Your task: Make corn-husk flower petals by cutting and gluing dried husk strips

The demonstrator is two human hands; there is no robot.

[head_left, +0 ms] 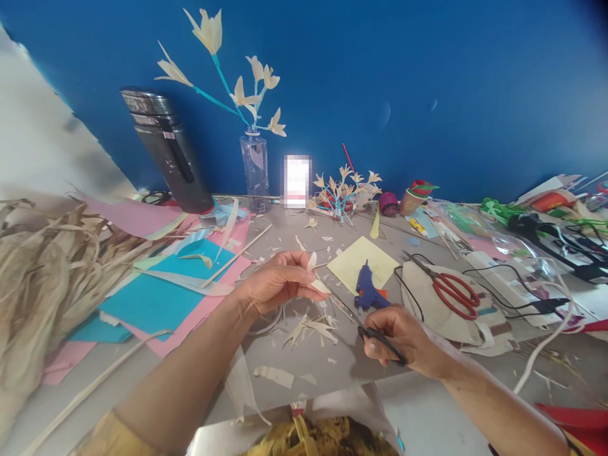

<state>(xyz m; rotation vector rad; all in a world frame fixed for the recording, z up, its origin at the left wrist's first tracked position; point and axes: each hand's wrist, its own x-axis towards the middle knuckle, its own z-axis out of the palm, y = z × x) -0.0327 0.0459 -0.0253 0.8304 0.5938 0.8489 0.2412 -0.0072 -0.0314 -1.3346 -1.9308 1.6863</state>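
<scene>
The left hand (287, 277) is pinching a pale husk piece (320, 287) above the counter (349, 367), while the right hand (398, 339), apart from it, is gripping black-handled scissors (363, 329) slanting up-left toward the piece's lower tip.

No lettering, label, brand or number can be read.

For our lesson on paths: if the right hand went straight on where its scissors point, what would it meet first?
Probably the pale piece held in the left hand: the scissors in the right hand point towards it. Depth is unclear, so their tips may already touch it.
</scene>
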